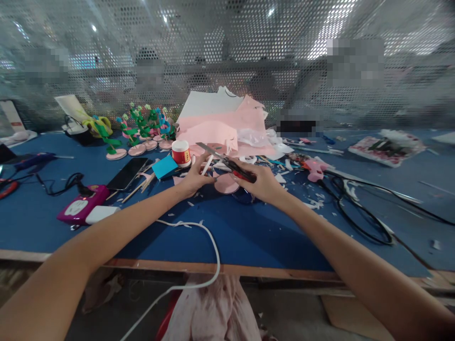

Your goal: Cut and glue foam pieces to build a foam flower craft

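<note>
The left hand (194, 181) pinched a white stick (207, 165); the right hand (266, 182) gripped a bladed tool (242, 172), close enough to nick those fingers if it slipped.

I see a dark phone (127, 174) and a purple power socket (81, 206) at left; a white cable (218, 258) curves through the lower middle of the frame.
</note>
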`<state>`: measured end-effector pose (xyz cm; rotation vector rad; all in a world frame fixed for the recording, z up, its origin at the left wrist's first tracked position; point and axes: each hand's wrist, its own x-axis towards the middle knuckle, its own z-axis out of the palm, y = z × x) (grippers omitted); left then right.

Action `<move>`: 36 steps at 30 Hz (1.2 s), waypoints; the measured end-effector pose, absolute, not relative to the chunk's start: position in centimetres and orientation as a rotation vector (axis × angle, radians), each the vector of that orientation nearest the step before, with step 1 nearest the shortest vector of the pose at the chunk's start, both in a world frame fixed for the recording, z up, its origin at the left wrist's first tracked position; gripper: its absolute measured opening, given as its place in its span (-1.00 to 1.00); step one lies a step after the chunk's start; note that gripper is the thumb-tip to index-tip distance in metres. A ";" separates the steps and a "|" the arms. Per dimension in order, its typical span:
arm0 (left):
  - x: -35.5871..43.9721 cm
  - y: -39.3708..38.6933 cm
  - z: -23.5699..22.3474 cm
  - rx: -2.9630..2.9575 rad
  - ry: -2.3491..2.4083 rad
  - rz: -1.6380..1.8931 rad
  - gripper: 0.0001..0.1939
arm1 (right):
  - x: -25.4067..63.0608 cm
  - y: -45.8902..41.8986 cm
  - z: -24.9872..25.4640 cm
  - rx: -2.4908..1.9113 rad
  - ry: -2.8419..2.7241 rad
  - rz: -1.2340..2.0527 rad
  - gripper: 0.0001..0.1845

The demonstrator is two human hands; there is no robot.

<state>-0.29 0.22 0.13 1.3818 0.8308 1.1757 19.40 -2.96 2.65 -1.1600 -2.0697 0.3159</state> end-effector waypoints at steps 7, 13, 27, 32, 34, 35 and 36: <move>-0.2 0.5 -0.2 1.435 0.868 1.160 -0.26 | 19.4 -2.9 2.5 -1.154 -2.094 0.342 -0.46; -0.1 0.2 0.1 1.516 0.914 1.073 -0.28 | 19.2 -3.1 2.3 -1.165 -2.103 0.329 -0.46; 0.0 0.8 0.0 1.177 0.781 1.187 -0.25 | 18.6 -3.9 3.1 -1.172 -2.040 0.269 -0.43; -0.2 0.8 -0.2 1.250 0.753 1.170 -0.20 | 19.0 -3.3 2.7 -1.169 -2.058 0.299 -0.45; -0.2 0.8 -0.4 1.297 0.744 1.168 -0.21 | 19.0 -3.2 2.5 -1.161 -2.072 0.322 -0.45; -0.2 0.8 -0.5 1.315 0.738 1.164 -0.20 | 19.0 -3.1 2.4 -1.161 -2.072 0.333 -0.45; -0.2 0.7 -0.5 1.332 0.729 1.160 -0.19 | 19.1 -3.1 2.4 -1.167 -2.064 0.342 -0.46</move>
